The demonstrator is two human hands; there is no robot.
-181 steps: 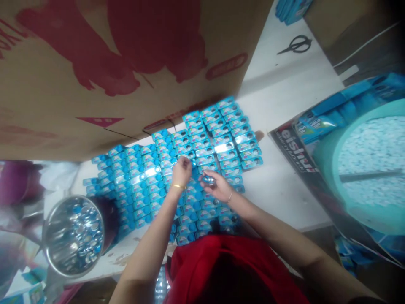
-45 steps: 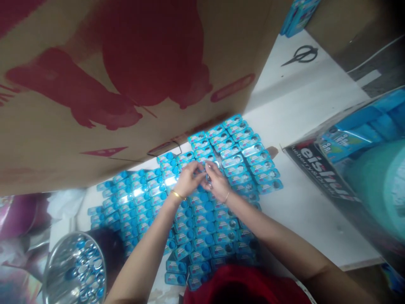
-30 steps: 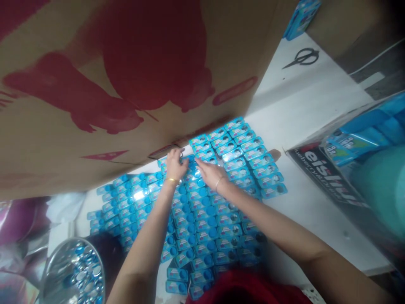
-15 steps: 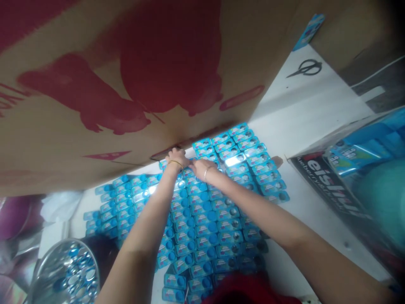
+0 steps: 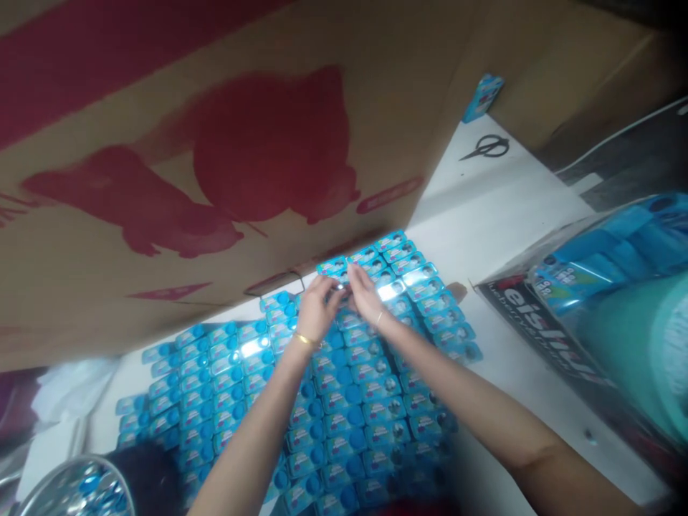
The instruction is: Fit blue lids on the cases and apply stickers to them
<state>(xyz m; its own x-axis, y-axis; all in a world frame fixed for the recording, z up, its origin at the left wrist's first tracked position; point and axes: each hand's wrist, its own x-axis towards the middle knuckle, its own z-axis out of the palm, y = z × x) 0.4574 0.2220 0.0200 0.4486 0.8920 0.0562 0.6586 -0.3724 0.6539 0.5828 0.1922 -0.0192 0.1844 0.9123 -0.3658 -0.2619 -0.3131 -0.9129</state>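
Rows of small blue packs [image 5: 347, 419], each with a round spot at one end, cover the white table in front of me. My left hand [image 5: 317, 309] is over the upper rows, its thumb and fingers closed in a pinch. A tiny bright glint shows at its fingertips, too small to name. Close beside it, my right hand [image 5: 366, 295] has its fingers pressed together above the packs, with its tips near the left fingertips. Whatever the right fingers hold, if anything, is hidden.
A big cardboard box [image 5: 279, 154] with red print walls the far side. Scissors [image 5: 491, 147] lie at upper right, near one upright blue pack [image 5: 482, 98]. At right stands an open box [image 5: 553, 333] with blue packs and a green tub [image 5: 628, 344]. A metal bowl [image 5: 75, 466] holds shiny discs.
My hands have come up off the packs at the table's far edge and moved slightly right, fingertips close together. The camera view has shifted, so the surroundings sit lower and further left.
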